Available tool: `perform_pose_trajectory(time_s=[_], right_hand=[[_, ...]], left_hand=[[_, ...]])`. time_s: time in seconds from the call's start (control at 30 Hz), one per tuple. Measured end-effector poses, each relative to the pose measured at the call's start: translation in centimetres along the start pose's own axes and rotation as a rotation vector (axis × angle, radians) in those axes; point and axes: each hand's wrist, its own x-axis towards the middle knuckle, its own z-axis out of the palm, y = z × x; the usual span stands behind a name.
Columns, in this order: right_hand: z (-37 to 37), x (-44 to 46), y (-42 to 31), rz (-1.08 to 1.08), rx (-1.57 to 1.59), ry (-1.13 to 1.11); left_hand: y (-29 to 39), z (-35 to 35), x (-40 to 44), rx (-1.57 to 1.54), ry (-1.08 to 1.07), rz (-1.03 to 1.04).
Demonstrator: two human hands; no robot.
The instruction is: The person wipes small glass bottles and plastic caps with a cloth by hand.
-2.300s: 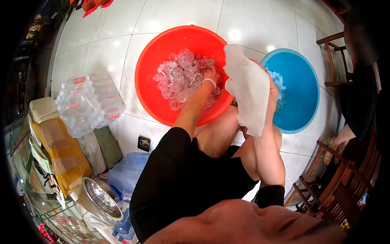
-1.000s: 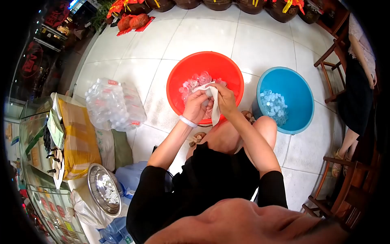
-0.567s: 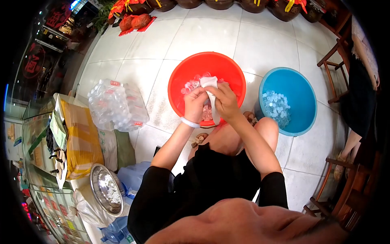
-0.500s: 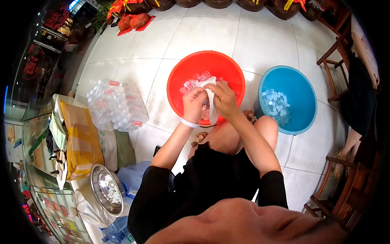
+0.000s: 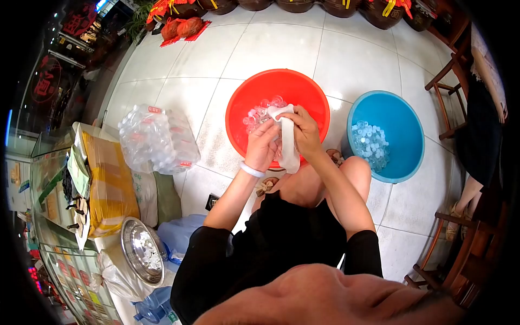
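Over the near side of a red basin (image 5: pixel 303 86), both my hands meet at a white cloth (image 5: pixel 290 150). My right hand (image 5: pixel 304 132) pinches the cloth, which hangs down past the basin's rim. Against its left side, my left hand (image 5: pixel 262 146) is closed with the fingers curled; what they hold is hidden, though something clear shows near the fingertips. Small clear bottles (image 5: pixel 254 116) lie in the basin beyond my hands. To the right, a blue tub (image 5: pixel 401 138) holds many small clear bottles with white caps (image 5: pixel 370 140).
A wrapped pack of clear bottles (image 5: pixel 157 140) lies on the floor at left. Beside it are a taped carton (image 5: pixel 111 184) and a metal bowl (image 5: pixel 129 244) with small white pieces. Dark jars (image 5: pixel 338 6) line the back. Another person's leg (image 5: pixel 470 189) and wooden stools (image 5: pixel 447 95) are at right.
My left hand has turned, with its palm more upward and its fingers a little off the cloth. The cloth has spread and hangs further right and lower. My right hand still grips it.
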Motion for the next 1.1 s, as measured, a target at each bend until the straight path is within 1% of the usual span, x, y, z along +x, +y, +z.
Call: perform_pose_trajectory(time_s=[0.13, 0.17, 0.2, 0.23, 0.3, 0.37, 0.43, 0.47, 0.53, 0.63, 0.77, 0.83, 0.87, 0.93, 1.07, 1.1], right_hand=[[0.0, -0.4, -0.4, -0.032, -0.056, 0.010], [-0.2, -0.4, 0.2, 0.000, -0.028, 0.055], [-0.4, -0.3, 0.4, 0.032, -0.001, 0.100], [-0.9, -0.2, 0.5, 0.032, 0.000, 0.099], [-1.6, -0.1, 0.5, 0.077, -0.014, 0.065], [-1.7, -0.3, 0.5, 0.115, 0.047, 0.055], [-1.7, -0.3, -0.2, 0.155, 0.204, 0.012], [-1.7, -0.3, -0.5, 0.156, 0.204, 0.014], [-1.9, -0.2, -0.9, 0.173, 0.292, -0.039], [-1.6, -0.6, -0.8, 0.225, 0.325, -0.068], [-1.8, -0.7, -1.0, 0.240, 0.315, -0.117], [-1.9, -0.8, -0.4, 0.071, 0.078, -0.136], [-1.8, -0.8, -0.3, 0.071, 0.078, -0.136], [-1.7, -0.8, -0.4, -0.124, -0.093, -0.090], [-1.8, -1.0, -0.4, -0.182, -0.165, -0.087], [-1.9, -1.1, -0.7, -0.145, -0.187, -0.107]], left_hand=[[-0.6, 0.5, -0.1, 0.084, 0.130, 0.130], [-0.6, 0.5, -0.2, 0.083, 0.132, 0.131], [-0.5, 0.4, -0.3, 0.103, 0.098, 0.175], [-0.3, 0.4, -0.4, 0.123, 0.064, 0.220], [0.0, -0.2, -0.6, 0.148, 0.033, 0.202], [0.1, -0.3, -0.7, 0.174, 0.000, 0.184], [0.5, 0.6, -0.9, 0.172, 0.002, 0.185], [0.3, 0.4, -0.9, 0.172, 0.001, 0.183], [0.1, -0.2, -0.8, 0.093, -0.072, 0.150], [0.0, 0.1, -1.3, 0.041, -0.047, 0.125], [-0.3, -0.6, -0.9, -0.005, -0.069, 0.088], [-0.4, -0.2, -0.9, -0.075, 0.005, 0.083], [-0.4, -0.1, -1.0, -0.074, 0.005, 0.084], [-0.4, 0.0, -1.1, -0.071, -0.014, 0.092], [-0.6, -0.4, -1.1, -0.014, -0.027, 0.090], [-0.5, 0.1, -1.1, 0.031, 0.036, 0.106]])
